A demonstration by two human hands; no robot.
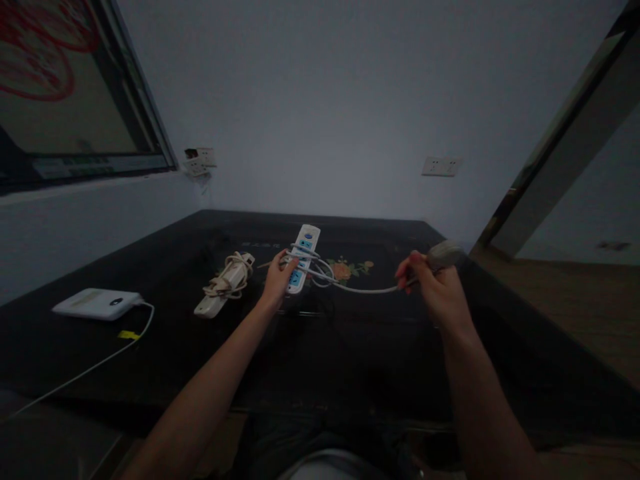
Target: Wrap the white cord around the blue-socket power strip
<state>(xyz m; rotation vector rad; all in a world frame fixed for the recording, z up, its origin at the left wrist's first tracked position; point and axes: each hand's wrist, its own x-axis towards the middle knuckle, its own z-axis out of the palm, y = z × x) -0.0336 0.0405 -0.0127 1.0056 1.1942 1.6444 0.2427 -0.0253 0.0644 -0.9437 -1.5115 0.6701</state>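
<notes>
A white power strip point(311, 236) with blue socket faces is in the middle of the head view, its grey-white cord point(367, 291) looped round it. My left hand point(280, 275) grips the strip's left side, thumb and fingers over the loops. From the strip the cord runs right to my right hand point(436, 283), which is closed on it; a pale rounded end, probably the plug point(444, 253), sticks up above that hand. To the left, a second power strip point(227, 285) lies on the table with its cord wound round its body.
The black table point(350, 360) bears a printed flower point(342, 270). At left lie a white power bank-like box point(97, 303) with a cable and a yellow scrap point(129, 335). Wall sockets point(442, 166) are on the wall behind; another pair point(200, 160) hangs partly loose.
</notes>
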